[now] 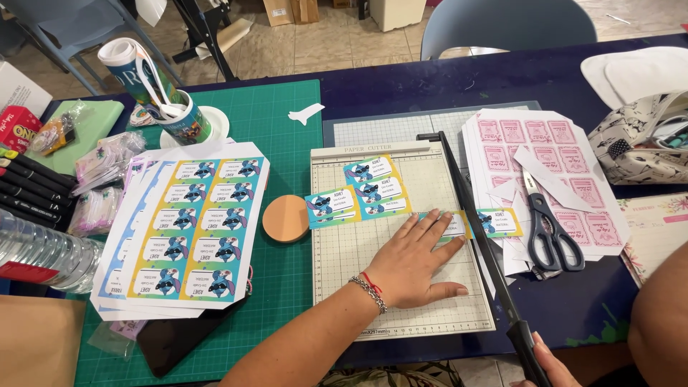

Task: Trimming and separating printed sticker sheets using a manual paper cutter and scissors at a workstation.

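On the cream gridded board of the paper cutter (401,287), my left hand (416,258) lies flat, palm down, fingers spread and released, pressing a strip of colourful cartoon labels (498,222) against the board. The strip runs under the long black cutting arm (476,236), so one yellow-and-teal label pokes out on the far side of the blade while the rest is mostly hidden beneath my fingers. My wrist wears a silver chain and a red thread. My right hand (552,362) is at the bottom edge, clenched around the black handle of the cutting arm, which slants from the board's top down toward me.

Farther up the board sits a small pile of cut blue, green and yellow labels (358,192), overlapping one another. To the left, on the green cutting mat (276,115), rests a stack of uncut sheets printed with rows of the same rectangular labels (197,229), beside a round orange disc (285,218). To the right of the cutter, on the dark blue worktop (588,301), lie sheets of pink labels (566,154) with black-handled scissors (550,229) on top.
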